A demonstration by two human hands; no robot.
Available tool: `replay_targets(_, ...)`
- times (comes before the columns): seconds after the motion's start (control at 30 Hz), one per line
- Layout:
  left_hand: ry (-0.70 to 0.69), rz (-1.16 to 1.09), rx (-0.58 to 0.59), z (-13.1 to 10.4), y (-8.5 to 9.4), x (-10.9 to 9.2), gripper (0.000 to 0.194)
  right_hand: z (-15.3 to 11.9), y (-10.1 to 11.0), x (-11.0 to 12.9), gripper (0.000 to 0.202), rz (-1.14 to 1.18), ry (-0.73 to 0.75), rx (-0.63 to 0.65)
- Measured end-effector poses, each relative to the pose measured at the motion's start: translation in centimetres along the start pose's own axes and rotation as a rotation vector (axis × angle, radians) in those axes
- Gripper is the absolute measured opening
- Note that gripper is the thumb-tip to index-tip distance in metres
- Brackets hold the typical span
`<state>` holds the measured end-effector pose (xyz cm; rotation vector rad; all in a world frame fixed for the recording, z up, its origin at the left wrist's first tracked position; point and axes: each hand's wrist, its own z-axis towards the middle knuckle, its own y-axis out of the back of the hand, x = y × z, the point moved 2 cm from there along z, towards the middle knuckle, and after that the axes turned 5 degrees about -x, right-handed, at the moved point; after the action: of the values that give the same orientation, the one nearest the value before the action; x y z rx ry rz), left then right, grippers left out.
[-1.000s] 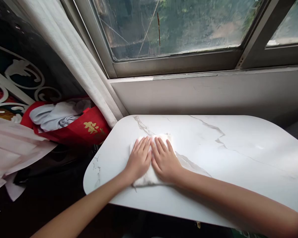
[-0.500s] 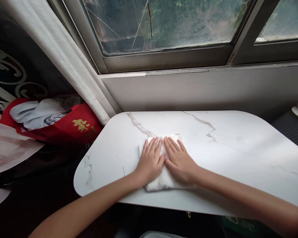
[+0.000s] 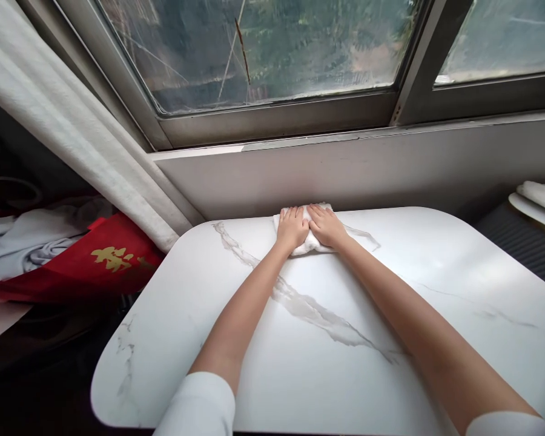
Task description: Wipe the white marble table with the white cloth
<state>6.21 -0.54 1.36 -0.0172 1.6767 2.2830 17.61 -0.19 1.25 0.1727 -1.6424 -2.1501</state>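
Wiping looks underway, can't tell cleaned area from what's left: left hand (image 3: 293, 230) and right hand (image 3: 327, 227) pressed flat, unclenched, on white cloth (image 3: 312, 244) at far edge of counter (image 3: 172, 315).

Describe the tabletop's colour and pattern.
The tabletop is white with marble-like, grey-brown veins, seen best in the current head view.

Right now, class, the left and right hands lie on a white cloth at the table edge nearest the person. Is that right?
Wrong edge: the head view shows the left hand and right hand on the white cloth at the far edge of the table.
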Motion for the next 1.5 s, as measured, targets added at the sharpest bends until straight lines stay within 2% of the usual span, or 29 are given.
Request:
replay_targets(0.13, -0.002, -0.025, -0.001, 0.0, -0.4, -1.5, 0.05, -0.9, 0.1, -1.2, 0.055, -0.022, -0.026, -0.035)
replay_targets(0.33, -0.033, -0.041, 0.046, -3.1, 0.1, -3.8, 0.05, -5.0, 1.5, -1.1, 0.056, -0.084, -0.047, 0.016)
replay_targets(0.47, -0.073, -0.055, 0.036, -7.0, 1.0, -6.3, 0.051, -9.7, 3.1, -0.8, 0.056, -0.097, -0.022, 0.025)
replay_targets(0.77, -0.249, -0.153, 0.096, -18.9, 4.2, -10.9, 0.055, -23.2, 6.4, 2.0, 0.058, -0.11, 0.1, -0.056)
replay_targets(0.9, -0.316, -0.177, 0.115, -21.4, 4.9, -12.7, 0.056, -26.7, 7.7, 1.8, 0.063, -0.091, 0.144, -0.07)
replay_targets(1.0, -0.339, -0.191, 0.146, -20.7, 4.6, -13.7, 0.057, -27.0, 8.1, 0.2, 0.062, -0.058, 0.124, -0.034)
replay_targets(1.1, -0.348, -0.203, 0.156, -17.9, 3.6, -14.2, 0.058, -25.1, 7.6, -2.1, 0.059, -0.044, 0.049, 0.0)
replay_targets(1.3, -0.304, -0.178, 0.136, -9.0, 0.2, -13.6, 0.055, -16.9, 5.5, -6.6, 0.055, -0.092, -0.093, -0.004)
replay_targets(1.4, -0.253, -0.158, 0.123, -4.4, -1.3, -13.1, 0.054, -12.3, 4.7, -8.8, 0.054, -0.097, -0.096, -0.011)
replay_targets(1.5, -0.182, -0.136, 0.089, -0.8, -2.6, -13.2, 0.054, -8.5, 4.1, -11.0, 0.053, -0.054, -0.075, -0.014)
